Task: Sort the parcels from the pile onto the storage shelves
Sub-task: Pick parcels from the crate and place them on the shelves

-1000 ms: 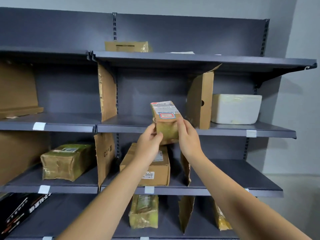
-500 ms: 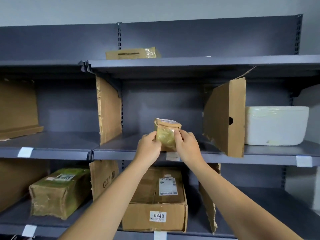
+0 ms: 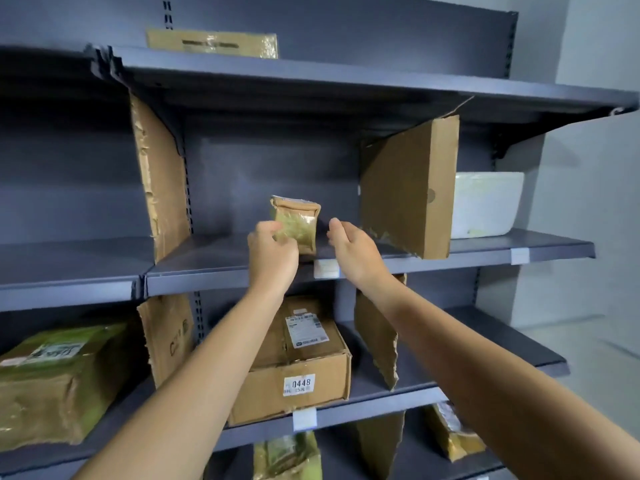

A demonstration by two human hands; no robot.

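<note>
Head view: 2 hands up at the mid shelf (image 3: 221, 271); left hand (image 3: 272, 252) has fingers curled against the lower-left corner of 1 small parcel (image 3: 298, 223), touching it, but gripping or just resting on it can't tell; right hand (image 3: 349, 244) is apart from the parcel on its right side, fingers loose & part-spread, holding nothing; the parcel stands upright on the mid shelf near the front lip, between 2 cardboard dividers, left divider (image 3: 161, 174) & right divider (image 3: 408, 188); it's a small pouch-shaped pack, brown paper folded over at the top, body wrapped in shiny, crinkled yellow-green tape; shelves are dark grey metal w/ white label tags (image 3: 519, 256) on the front edges; right of the right divider, 1 white foam box (image 3: 485, 202), rounded corners; top shelf, 1 flat cardboard box (image 3: 211, 43) w/ glossy tape; shelf below, 1 brown carton (image 3: 298, 379) marked 0448, white shipping label on top; 1 bulky green-taped parcel (image 3: 52, 386) to its left; 2 torn cardboard pieces there, lower-left divider (image 3: 166, 337) & lower-right divider (image 3: 375, 337); bottom shelf, 2 taped packs, centre pack (image 3: 287, 457) & right pack (image 3: 450, 434), both partly cut off.
</note>
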